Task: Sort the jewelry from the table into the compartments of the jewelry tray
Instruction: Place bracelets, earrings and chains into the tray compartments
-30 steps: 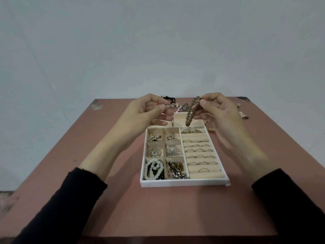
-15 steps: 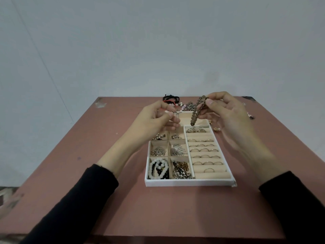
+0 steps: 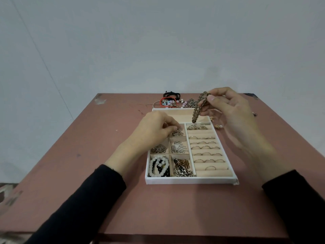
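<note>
Bracelet [image 3: 196,110] hangs near-vertical, pinched by right hand [image 3: 230,110]; left hand [image 3: 156,127] grip unclear.

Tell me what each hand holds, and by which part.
Right hand pinches the beaded bracelet at its top; the rest dangles over the tray. Left hand touches a silver piece in a compartment; whether it grips it cannot be told.
</note>
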### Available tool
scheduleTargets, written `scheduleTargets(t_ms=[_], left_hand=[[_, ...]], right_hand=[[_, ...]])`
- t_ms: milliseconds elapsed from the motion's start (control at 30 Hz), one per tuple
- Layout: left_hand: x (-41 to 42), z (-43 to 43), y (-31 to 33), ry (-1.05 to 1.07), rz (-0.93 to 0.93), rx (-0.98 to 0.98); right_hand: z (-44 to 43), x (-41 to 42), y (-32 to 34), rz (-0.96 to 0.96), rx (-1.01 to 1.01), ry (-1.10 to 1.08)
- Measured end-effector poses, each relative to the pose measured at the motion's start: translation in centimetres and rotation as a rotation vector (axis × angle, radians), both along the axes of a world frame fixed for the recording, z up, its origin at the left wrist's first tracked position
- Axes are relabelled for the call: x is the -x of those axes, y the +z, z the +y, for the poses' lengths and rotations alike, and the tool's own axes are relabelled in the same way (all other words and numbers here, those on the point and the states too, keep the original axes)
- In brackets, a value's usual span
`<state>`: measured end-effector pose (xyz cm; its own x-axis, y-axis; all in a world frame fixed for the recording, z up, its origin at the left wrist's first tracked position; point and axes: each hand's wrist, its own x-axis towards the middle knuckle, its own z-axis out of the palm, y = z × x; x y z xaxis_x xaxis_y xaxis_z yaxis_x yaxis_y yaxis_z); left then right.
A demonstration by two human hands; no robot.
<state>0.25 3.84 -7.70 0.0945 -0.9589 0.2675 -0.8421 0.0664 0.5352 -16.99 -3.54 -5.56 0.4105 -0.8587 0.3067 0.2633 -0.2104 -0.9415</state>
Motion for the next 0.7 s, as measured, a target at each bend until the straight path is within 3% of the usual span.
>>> scheduleTargets(t_ms=[133,267,400,533,700], left_hand=[[-0.3,-0.1,-0.2,0.014,0.03,0.056],[-1.3,0.2,-1.1,0.188,0.518,0.163],[-2.7,-0.2,-2.1,0.233,0.742,0.18],[-3.1,-0.4,-2.2,0.218,0.807,0.191],[-3.0,-0.7,-2.5,0.195,0.821,0.191]], right_hand=[[0.3,0.0,0.1,0.004,0.006,0.034],[1.0,-0.3,0.1,0.021,-0.012,0.13],[1.9,-0.8,0.1,0.091,-0.035,0.264],[2.3,-1.1,-0.2,0.218,-0.106,0.351],[2.7,-0.4,-0.3,0.457,0.012,0.192]])
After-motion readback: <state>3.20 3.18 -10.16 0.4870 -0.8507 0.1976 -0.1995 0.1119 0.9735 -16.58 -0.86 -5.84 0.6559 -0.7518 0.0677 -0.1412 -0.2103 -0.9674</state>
